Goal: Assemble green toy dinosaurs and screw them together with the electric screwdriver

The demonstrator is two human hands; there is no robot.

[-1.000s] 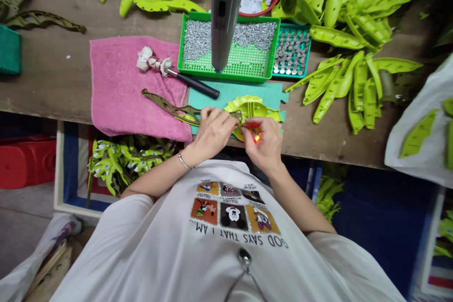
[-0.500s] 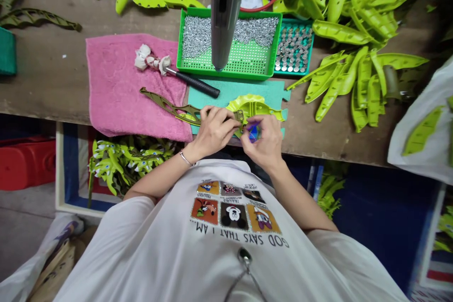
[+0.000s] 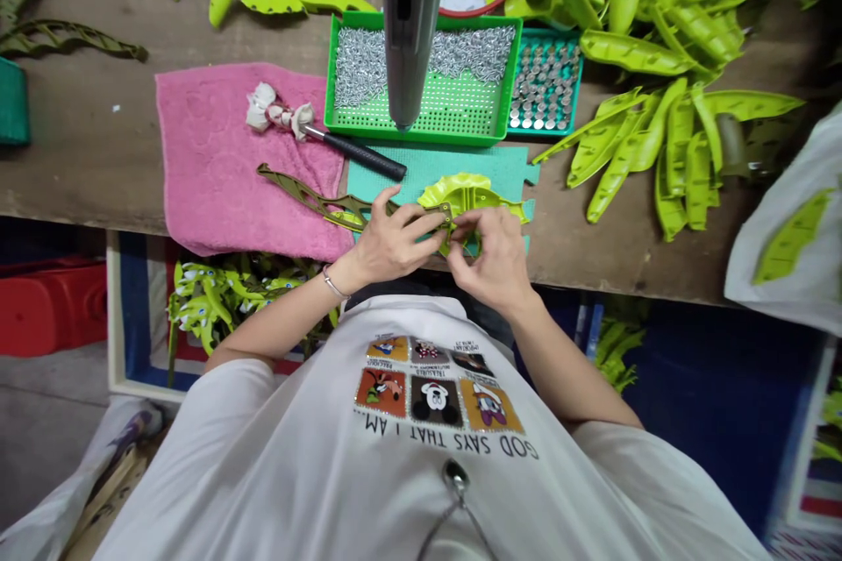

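My left hand [image 3: 391, 241] is closed on a long olive green plastic part [image 3: 309, 203], whose slotted end lies over a lime green plastic shell [image 3: 470, 197]. My right hand [image 3: 493, 259] pinches the near edge of that shell, and its fingers hide what lies beneath them. Both rest over a teal mat [image 3: 434, 171]. Left of the hands lies a pink towel [image 3: 217, 158], and on it is a black-handled hammer [image 3: 359, 156] with its head wrapped in white cloth. A green perforated tray [image 3: 447, 110] of screws stands just beyond the mat.
A grey overhead power tool [image 3: 408, 17] hangs above the green tray. A teal tray of metal discs [image 3: 545, 79] stands beside it. Lime green plastic parts are heaped along the wooden bench's far and right sides. A crate of green parts [image 3: 224, 302] sits below the bench edge.
The small flashing light seen earlier at my right fingers no longer shows. My right hand has closed in on the shell's edge, and the view has shifted slightly.
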